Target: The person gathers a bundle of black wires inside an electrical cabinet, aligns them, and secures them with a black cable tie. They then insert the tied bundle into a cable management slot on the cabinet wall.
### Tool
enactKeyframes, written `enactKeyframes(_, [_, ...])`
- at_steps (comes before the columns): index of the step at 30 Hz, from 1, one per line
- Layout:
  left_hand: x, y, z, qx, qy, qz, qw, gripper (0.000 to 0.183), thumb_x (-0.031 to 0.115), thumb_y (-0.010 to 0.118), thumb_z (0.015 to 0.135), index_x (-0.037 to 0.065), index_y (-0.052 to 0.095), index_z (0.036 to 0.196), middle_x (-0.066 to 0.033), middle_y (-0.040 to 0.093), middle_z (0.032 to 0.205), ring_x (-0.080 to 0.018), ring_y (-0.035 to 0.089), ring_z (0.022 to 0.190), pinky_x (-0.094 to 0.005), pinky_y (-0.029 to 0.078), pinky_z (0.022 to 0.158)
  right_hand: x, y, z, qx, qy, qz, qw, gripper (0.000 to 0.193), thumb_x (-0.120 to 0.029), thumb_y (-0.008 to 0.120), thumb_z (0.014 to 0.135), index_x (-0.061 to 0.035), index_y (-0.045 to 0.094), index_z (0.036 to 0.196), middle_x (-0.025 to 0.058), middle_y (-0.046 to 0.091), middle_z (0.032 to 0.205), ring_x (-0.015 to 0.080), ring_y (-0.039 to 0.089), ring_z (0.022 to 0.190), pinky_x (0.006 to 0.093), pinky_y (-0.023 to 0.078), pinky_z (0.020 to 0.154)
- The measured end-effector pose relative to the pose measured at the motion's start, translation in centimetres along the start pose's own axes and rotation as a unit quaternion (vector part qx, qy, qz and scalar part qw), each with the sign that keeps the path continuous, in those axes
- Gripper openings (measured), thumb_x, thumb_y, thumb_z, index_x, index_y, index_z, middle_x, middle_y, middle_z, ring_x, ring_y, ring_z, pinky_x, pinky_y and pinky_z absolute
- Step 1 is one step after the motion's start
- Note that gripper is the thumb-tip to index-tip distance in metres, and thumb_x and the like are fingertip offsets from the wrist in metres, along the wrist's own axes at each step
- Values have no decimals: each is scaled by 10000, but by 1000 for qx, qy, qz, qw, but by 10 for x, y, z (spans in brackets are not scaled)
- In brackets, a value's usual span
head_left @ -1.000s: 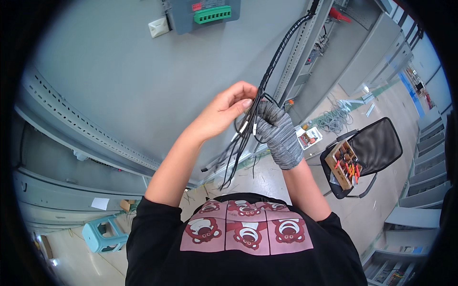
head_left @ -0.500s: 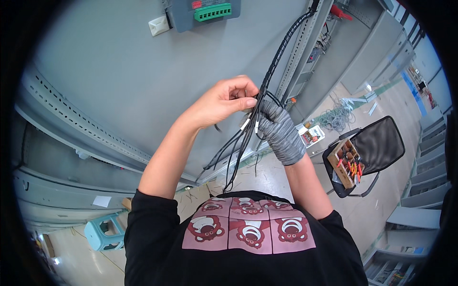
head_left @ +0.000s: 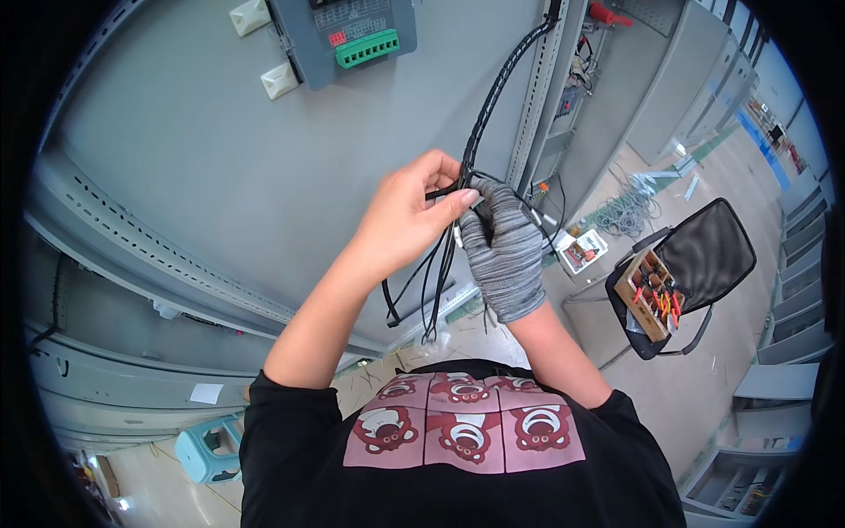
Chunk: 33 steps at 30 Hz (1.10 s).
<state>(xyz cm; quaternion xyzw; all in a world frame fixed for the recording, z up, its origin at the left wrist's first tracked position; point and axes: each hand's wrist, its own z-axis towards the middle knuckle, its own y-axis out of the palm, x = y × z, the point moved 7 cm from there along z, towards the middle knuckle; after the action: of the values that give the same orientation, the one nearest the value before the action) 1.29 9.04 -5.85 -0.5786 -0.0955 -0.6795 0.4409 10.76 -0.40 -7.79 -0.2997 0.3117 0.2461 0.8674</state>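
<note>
The fingers [head_left: 438, 164] of my bare left hand [head_left: 396, 216] are pinching together on a long, glossy, spiral-wrapped black cable bundle [head_left: 487, 114], just where the wrap is ending and its strands are fanning out. My right hand [head_left: 509, 251], in a grey-striped knitted glove, is curling around it from about four o'clock; the wires and glove are hiding those fingertips, so I'm unable to tell how firmly they're closing. From my grip the wrapped length is running up toward one o'clock, while thin, loose black wires [head_left: 438, 299] are hanging toward six and seven o'clock.

Judging progress, I'm counting the wrapped stretch above my hands as done and the splayed wires below as left over, ungathered. Toward eleven o'clock a green plastic terminal block [head_left: 367, 50] is sitting on a grey box-shaped device [head_left: 310, 44]; its front openings are showing no wires, so nothing is looking connected there.
</note>
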Motion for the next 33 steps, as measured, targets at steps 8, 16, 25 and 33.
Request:
enactKeyframes(8, [32, -32, -2, 41, 37, 176, 983, 168, 81, 623, 902, -47, 593, 1007, -113, 670, 839, -153, 622, 778, -298, 507, 742, -31, 10, 30, -37, -81, -113, 990, 231, -82, 643, 820, -35, 624, 1046, 160, 651, 862, 345, 642, 774, 418, 525, 692])
enactKeyframes(16, [54, -67, 10, -10, 50, 204, 978, 167, 37, 612, 883, -58, 603, 1019, -78, 641, 790, -119, 576, 725, -278, 487, 688, -68, 13, 62, -15, -267, -218, 939, 167, -79, 614, 798, -94, 667, 956, 124, 639, 912, 326, 616, 857, 452, 492, 763])
enactKeyframes(25, [55, -72, 13, -58, 10, 155, 986, 156, 53, 615, 888, -58, 609, 998, -22, 620, 801, -91, 533, 725, -263, 465, 696, -71, 9, 63, -8, -281, -207, 937, 118, -146, 672, 785, -117, 675, 899, 81, 630, 851, 286, 613, 828, 432, 471, 784])
enactKeyframes(33, [62, -59, 6, -47, 9, 212, 976, 155, 59, 588, 911, -63, 600, 1007, -37, 599, 757, -102, 537, 719, -263, 461, 686, -62, 13, 54, 12, -259, -215, 941, 114, -155, 681, 794, -93, 609, 855, 83, 610, 783, 295, 609, 757, 430, 463, 711])
